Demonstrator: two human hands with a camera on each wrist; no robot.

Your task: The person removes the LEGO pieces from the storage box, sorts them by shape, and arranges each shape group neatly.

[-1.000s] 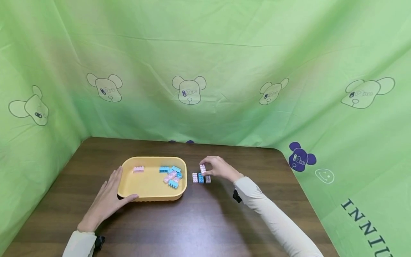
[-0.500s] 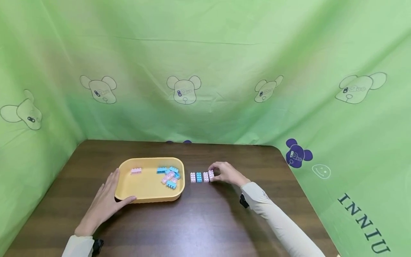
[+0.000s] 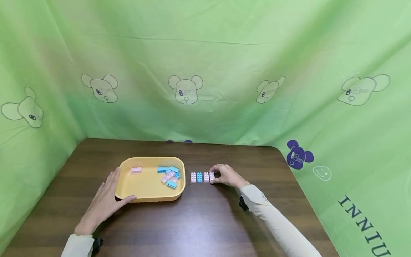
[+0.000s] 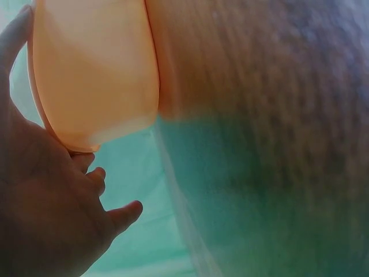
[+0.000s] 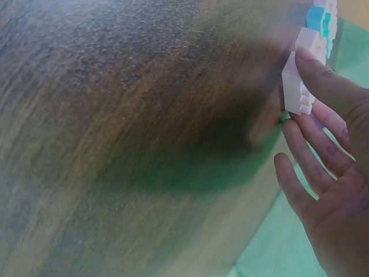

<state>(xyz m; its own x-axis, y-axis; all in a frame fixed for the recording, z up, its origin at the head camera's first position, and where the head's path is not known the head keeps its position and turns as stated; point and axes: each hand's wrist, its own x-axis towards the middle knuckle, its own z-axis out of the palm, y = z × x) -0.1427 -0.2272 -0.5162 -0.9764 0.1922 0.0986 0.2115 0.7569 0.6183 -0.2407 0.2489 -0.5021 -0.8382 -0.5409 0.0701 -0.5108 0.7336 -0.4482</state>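
Observation:
In the head view, my right hand (image 3: 227, 176) pinches a pale pink toy brick (image 3: 212, 175) between thumb and fingers, down on the table. The right wrist view shows the thumb on the near end of this pink brick (image 5: 292, 86). To its left, in one row, lie another pink brick (image 3: 206, 177), a blue brick (image 3: 199, 177) and a further pink brick (image 3: 193, 177). My left hand (image 3: 104, 201) rests against the left end of a yellow tray (image 3: 138, 187), with fingers extended along its side and thumb at the front rim.
Inside the tray, a pile of blue and pink bricks (image 3: 170, 176) lies at the right, and a lone pink brick (image 3: 136, 170) at the back left. The brown wooden table (image 3: 199, 225) is bordered by a green printed curtain (image 3: 186, 117) behind and at both sides.
My right hand has carried the pink brick from above the row to the table at its right end, then brought it closer to its neighbour. The left hand stays at the tray.

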